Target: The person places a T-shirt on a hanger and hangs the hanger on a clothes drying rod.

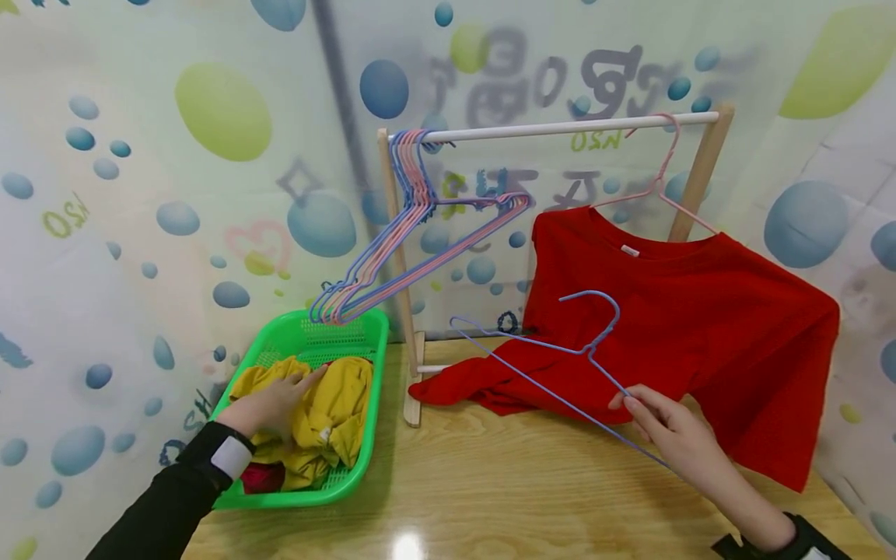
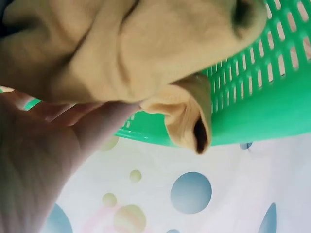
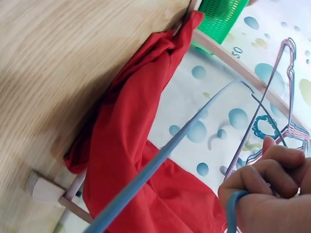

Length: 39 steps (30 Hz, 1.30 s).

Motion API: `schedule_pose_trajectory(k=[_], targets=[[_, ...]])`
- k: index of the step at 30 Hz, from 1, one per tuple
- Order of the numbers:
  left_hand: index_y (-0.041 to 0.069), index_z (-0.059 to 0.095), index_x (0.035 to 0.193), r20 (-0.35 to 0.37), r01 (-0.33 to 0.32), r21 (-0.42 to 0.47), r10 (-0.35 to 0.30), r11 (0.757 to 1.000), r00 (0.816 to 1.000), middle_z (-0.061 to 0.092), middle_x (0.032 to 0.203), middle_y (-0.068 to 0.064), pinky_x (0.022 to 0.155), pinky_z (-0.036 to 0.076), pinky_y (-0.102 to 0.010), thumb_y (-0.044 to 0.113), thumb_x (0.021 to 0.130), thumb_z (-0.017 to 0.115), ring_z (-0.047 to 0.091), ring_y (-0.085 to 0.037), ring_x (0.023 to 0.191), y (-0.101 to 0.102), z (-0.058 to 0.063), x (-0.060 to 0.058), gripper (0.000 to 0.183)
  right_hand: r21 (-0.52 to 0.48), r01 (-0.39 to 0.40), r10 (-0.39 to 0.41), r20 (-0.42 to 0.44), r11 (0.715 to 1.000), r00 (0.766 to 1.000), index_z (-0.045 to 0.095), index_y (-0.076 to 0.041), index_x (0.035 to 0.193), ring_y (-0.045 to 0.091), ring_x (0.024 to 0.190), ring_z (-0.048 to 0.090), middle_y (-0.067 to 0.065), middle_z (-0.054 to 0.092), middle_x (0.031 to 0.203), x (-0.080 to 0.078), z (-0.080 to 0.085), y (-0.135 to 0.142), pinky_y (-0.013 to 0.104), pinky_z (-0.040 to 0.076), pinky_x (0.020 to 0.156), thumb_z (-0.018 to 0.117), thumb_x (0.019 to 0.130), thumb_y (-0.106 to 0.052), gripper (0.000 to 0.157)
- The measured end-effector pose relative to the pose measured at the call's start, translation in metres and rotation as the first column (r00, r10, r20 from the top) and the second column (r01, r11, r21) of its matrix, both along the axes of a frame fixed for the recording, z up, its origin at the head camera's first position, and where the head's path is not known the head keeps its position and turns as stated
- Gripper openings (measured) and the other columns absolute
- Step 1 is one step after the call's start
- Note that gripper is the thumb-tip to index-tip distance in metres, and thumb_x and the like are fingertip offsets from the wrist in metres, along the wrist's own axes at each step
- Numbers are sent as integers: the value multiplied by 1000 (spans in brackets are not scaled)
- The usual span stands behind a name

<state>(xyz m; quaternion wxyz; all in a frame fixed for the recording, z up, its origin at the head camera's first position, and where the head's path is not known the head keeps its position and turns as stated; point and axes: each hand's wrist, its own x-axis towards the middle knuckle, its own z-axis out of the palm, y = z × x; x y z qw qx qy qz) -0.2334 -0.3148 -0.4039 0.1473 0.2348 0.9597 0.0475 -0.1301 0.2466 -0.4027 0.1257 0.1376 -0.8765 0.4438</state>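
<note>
My left hand (image 1: 280, 400) is in the green basket (image 1: 381, 404), resting on a crumpled yellow garment (image 1: 339, 412). In the left wrist view, the thumb (image 2: 104, 121) lies straight along the yellow cloth (image 2: 160, 43), which hides the fingertips. My right hand (image 1: 672, 432) pinches one sloping arm of a blue clothes hanger (image 1: 553, 342), its hook pointing up. Behind that hanger, a red shirt (image 1: 630, 311) hangs on a pink hanger (image 1: 658, 187), one sleeve trailing on the table. The right wrist view shows curled fingers (image 3: 274, 170) around the blue hanger.
A rack with a white rail (image 1: 546, 128) and wooden posts (image 1: 700, 171) stands at the back. Several blue and pink hangers (image 1: 420, 210) hang at its left end, jutting over the basket. Dark red cloth (image 1: 262, 477) shows beneath the yellow. A patterned curtain (image 1: 140, 311) backs the wooden table (image 1: 490, 474).
</note>
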Motion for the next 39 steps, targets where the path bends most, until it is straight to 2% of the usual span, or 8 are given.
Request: schedule_pose_trajectory(k=[4, 7, 11, 17, 21, 27, 31, 39], targets=[[-1, 22, 153, -23, 4, -3, -4, 1000, 1000, 48, 127, -34, 70, 48, -42, 23, 61, 89, 58, -35, 84, 1, -3, -1, 116, -4, 1, -1, 1, 1000, 1000, 60, -13, 99, 4, 45, 27, -2, 40, 62, 0, 0, -2, 24, 26, 36, 46, 102, -12, 14], [2, 23, 154, 1, -20, -1, 20, 1000, 1000, 60, 95, -19, 57, 39, -32, 17, 68, 83, 48, -19, 59, 1, -3, -1, 106, -18, 0, 0, 26, 1000, 1000, 59, -12, 99, 5, 46, 27, -2, 40, 63, 2, 2, -3, 24, 27, 37, 45, 103, -15, 15], [4, 34, 151, -47, -9, 4, 9, 1000, 999, 39, 55, 0, 49, 22, -26, -1, 78, 68, 29, -11, 44, -1, -2, -2, 80, -23, 5, -3, 56, 1000, 998, 59, -12, 100, 6, 47, 28, -3, 39, 64, 5, 2, -4, 25, 28, 38, 44, 103, -19, 17], [6, 72, 108, -296, 129, -13, -127, 992, 947, 55, 65, 0, 51, 33, -23, -18, 78, 54, 50, -13, 55, -6, 9, -5, 43, -42, 0, 3, 68, 999, 998, 59, -10, 102, 4, 49, 28, -5, 37, 63, 8, 1, -4, 24, 27, 38, 43, 104, -21, 19], [12, 69, 78, -382, 116, 88, -75, 989, 921, 61, 71, 1, 55, 39, -27, -19, 71, 54, 56, -16, 64, -10, 24, -5, 35, -59, -10, 13, 59, 998, 998, 59, -10, 102, 5, 48, 27, -5, 36, 61, 10, 1, -3, 24, 26, 38, 43, 104, -17, 18], [14, 64, 69, -378, 28, 254, 73, 967, 923, 56, 66, 4, 55, 37, -28, -10, 72, 59, 45, -12, 59, -12, 60, 9, 24, -49, 15, -13, 44, 999, 999, 60, -8, 101, 8, 46, 28, -1, 37, 60, 10, -2, 0, 24, 25, 38, 45, 103, -13, 15], [16, 67, 71, -377, 30, 325, 100, 945, 921, 59, 67, 6, 56, 40, -27, -6, 71, 64, 48, -9, 60, -8, 83, 28, 22, -34, 24, -23, 45, 999, 999, 60, -7, 101, 8, 46, 28, -1, 39, 61, 10, -2, 1, 24, 25, 38, 45, 103, -13, 16], [10, 72, 78, -198, -45, 502, 165, 864, 966, 57, 63, 5, 51, 44, -25, -6, 78, 62, 49, -7, 53, 11, 114, 59, 19, -77, -7, 8, 7, 997, 1000, 59, -5, 99, 7, 45, 28, -3, 38, 60, 10, -3, 1, 25, 24, 36, 45, 102, -10, 15]])
